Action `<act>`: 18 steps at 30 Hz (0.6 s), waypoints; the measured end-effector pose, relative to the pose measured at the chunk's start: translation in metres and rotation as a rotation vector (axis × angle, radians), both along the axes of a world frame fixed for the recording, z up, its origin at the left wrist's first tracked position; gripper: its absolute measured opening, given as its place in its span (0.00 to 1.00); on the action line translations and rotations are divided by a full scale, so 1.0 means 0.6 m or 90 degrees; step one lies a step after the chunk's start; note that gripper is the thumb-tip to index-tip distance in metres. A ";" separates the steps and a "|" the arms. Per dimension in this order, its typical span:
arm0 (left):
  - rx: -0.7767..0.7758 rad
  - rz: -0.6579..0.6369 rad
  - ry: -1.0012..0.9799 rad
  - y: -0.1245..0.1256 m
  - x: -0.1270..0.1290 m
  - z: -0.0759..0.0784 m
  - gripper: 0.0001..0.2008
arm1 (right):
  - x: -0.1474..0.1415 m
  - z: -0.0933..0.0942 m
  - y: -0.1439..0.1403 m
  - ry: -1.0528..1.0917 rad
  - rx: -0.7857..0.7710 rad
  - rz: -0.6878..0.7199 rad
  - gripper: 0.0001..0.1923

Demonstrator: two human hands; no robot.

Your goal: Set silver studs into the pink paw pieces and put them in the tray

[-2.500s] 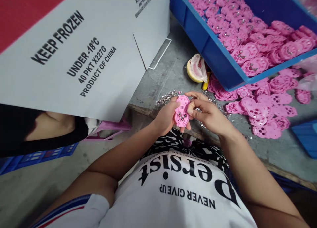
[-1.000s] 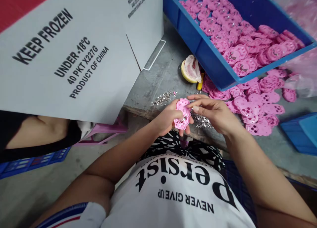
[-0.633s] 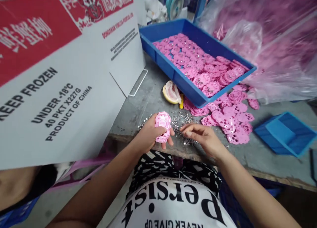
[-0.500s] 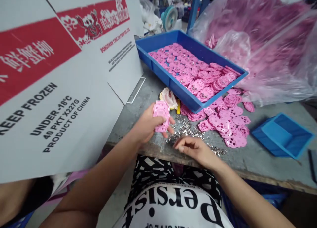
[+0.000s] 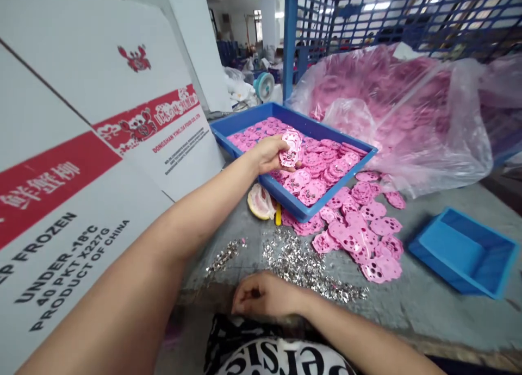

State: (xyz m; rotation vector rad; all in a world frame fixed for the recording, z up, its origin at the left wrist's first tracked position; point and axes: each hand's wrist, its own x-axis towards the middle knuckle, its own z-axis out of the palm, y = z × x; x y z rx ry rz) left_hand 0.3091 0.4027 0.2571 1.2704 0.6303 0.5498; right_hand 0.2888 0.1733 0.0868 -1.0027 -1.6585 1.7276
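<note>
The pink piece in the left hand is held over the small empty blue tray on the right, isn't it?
Not quite. The left hand holds the pink piece over the big blue tray, which is full of pink pieces, as the head view shows. The small blue tray sits apart.

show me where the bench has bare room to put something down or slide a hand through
Bare grey bench shows nearer than the small blue bin, right of the metal bits. A narrow strip runs between the cardboard box and the fruit piece. Crowded: the blue tray, where the left hand holds a pink part, and the loose pink parts.
</note>
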 end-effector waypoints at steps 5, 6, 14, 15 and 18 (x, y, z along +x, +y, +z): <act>-0.026 -0.023 0.012 0.021 0.036 -0.005 0.15 | 0.013 -0.024 0.009 0.072 -0.040 0.043 0.12; -0.035 -0.021 0.015 0.028 0.044 -0.006 0.13 | 0.016 -0.028 0.008 0.082 -0.051 0.043 0.13; 0.122 0.068 0.176 0.088 0.157 -0.010 0.15 | 0.026 -0.043 0.005 0.154 -0.128 0.061 0.23; 0.137 0.081 0.187 0.096 0.178 -0.014 0.13 | 0.027 -0.044 0.007 0.166 -0.140 0.058 0.24; 0.189 0.128 0.228 0.117 0.239 -0.032 0.08 | 0.031 -0.048 0.014 0.190 -0.166 0.061 0.27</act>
